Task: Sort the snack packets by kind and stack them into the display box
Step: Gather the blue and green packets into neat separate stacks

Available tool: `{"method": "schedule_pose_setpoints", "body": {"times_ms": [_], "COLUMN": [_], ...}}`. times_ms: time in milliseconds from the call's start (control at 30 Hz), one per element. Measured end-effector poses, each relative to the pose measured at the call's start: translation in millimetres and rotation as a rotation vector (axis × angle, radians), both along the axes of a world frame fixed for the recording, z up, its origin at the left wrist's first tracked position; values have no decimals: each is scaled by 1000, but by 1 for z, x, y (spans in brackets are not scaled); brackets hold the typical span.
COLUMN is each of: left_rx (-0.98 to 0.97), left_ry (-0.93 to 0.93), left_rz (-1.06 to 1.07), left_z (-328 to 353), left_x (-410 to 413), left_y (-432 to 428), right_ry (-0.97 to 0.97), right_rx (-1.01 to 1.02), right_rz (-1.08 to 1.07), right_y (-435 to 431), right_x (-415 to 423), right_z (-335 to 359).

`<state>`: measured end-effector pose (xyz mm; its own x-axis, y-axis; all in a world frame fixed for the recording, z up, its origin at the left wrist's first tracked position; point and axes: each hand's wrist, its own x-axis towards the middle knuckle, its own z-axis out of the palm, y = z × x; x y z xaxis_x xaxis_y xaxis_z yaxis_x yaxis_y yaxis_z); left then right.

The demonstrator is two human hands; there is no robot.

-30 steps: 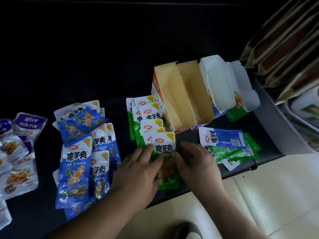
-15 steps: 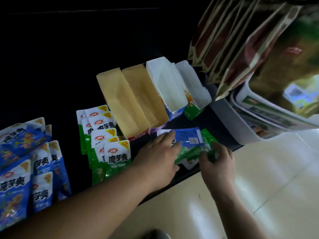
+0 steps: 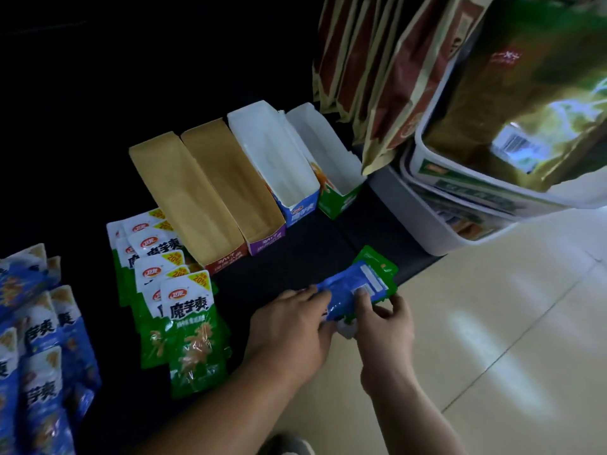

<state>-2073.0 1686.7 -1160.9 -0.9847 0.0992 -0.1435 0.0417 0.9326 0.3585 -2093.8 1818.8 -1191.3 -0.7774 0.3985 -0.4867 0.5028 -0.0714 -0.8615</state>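
At the dark shelf (image 3: 295, 257), right hand (image 3: 384, 333) grip pinching blue packet (image 3: 348, 295), left hand (image 3: 289, 326) grip closed round its end

Lined up side by side on the dark tabletop (image 3: 295, 254), long sides touching: four open-topped cardboard display boxes (image 3: 184, 198), two brown inside with red and purple fronts, then two white inside with blue and green fronts. Just left of the red-fronted box, fanned face up in an overlapping pile: green-and-white foil snack packets (image 3: 189, 310) with red logos and yellow corner badges. At the far left edge, overlapped likewise: blue-and-white foil snack packets (image 3: 39, 339). Near the front edge, back side up with a white label showing: one blue packet (image 3: 348, 292), its left end under the left hand (image 3: 289, 326), its right part pinched by the right hand (image 3: 386, 323), lying tilted over one green packet (image 3: 377, 262).
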Motion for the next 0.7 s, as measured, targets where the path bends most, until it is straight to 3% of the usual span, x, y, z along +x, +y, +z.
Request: {"method": "schedule_pose_setpoints", "body": {"times_ms": [233, 400, 467, 567, 700], "left_rx": [45, 592, 726, 829, 875], "left_ry": [-69, -322, -365, -285, -187], "left_rz": [175, 293, 318, 418, 553], "left_z": [10, -8, -8, -2, 38], "left_x": [8, 14, 20, 24, 26], "left_y": [12, 2, -2, -15, -61], "right_ry": [19, 7, 0, 30, 208], "right_rx": [-184, -146, -115, -13, 107], "right_rz": [-26, 6, 9, 19, 83], "right_y": [-4, -2, -4, -11, -30], "right_x": [21, 18, 16, 17, 29], "right_z": [3, 2, 4, 10, 35]}}
